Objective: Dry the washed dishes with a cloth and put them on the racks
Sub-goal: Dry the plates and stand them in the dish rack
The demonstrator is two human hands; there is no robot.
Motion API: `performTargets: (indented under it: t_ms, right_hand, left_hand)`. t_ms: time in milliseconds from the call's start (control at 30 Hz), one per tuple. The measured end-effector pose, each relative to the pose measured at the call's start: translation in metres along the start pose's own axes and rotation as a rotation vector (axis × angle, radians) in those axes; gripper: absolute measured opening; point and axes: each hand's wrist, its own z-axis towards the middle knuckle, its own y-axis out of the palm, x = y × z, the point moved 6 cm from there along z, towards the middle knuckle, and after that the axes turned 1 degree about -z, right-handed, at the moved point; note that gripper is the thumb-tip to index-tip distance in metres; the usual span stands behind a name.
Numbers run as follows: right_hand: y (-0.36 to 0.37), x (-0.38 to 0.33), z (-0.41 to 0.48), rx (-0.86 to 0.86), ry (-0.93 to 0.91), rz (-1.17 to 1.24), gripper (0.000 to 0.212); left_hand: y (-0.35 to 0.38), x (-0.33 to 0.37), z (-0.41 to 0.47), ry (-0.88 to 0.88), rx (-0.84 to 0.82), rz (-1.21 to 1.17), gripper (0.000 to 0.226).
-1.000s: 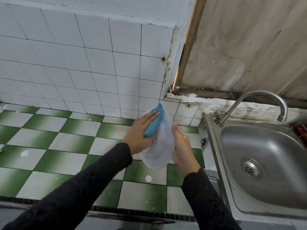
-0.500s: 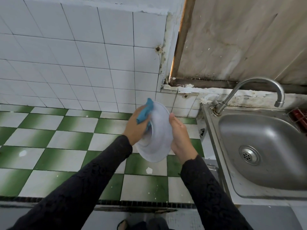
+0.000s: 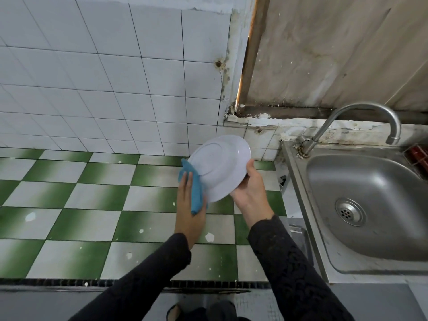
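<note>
A white plate [image 3: 220, 167] is held tilted above the tiled counter, its underside turned toward me. My right hand [image 3: 252, 191] grips the plate's lower right rim, thumb on the underside. My left hand [image 3: 187, 209] holds a blue cloth [image 3: 196, 193] against the plate's left edge, with its fingers reaching behind the plate. The plate's upper face and most of the cloth behind it are hidden. No rack is in view.
A green-and-white checked counter [image 3: 92, 205] runs to the left under a white tiled wall. A steel sink [image 3: 379, 239] with a curved tap [image 3: 361, 112] sits at the right. Something red [image 3: 419, 156] shows at the far right edge.
The plate has been turned over so its underside faces me. My left hand with the cloth moved from the plate's top edge down to its left edge.
</note>
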Motion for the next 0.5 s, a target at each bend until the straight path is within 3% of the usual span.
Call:
performTargets:
  t_ms: [100, 167, 333, 500]
  right_hand:
    - [0.006, 0.015, -0.004, -0.028, 0.065, -0.056, 0.051]
    - [0.006, 0.025, -0.009, -0.036, 0.122, -0.078, 0.052]
    - [0.002, 0.024, -0.009, -0.09, 0.117, -0.157, 0.053]
    - [-0.009, 0.025, -0.012, -0.12, 0.105, -0.221, 0.046]
  left_hand:
    - [0.019, 0.036, -0.001, 0.401, -0.136, 0.334, 0.073]
    - [0.024, 0.043, 0.008, 0.522, -0.227, 0.45, 0.078]
    - [0.011, 0.043, 0.026, 0.585, -0.255, 0.432, 0.071]
    - [0.007, 0.031, 0.029, 0.325, -0.168, 0.164, 0.06]
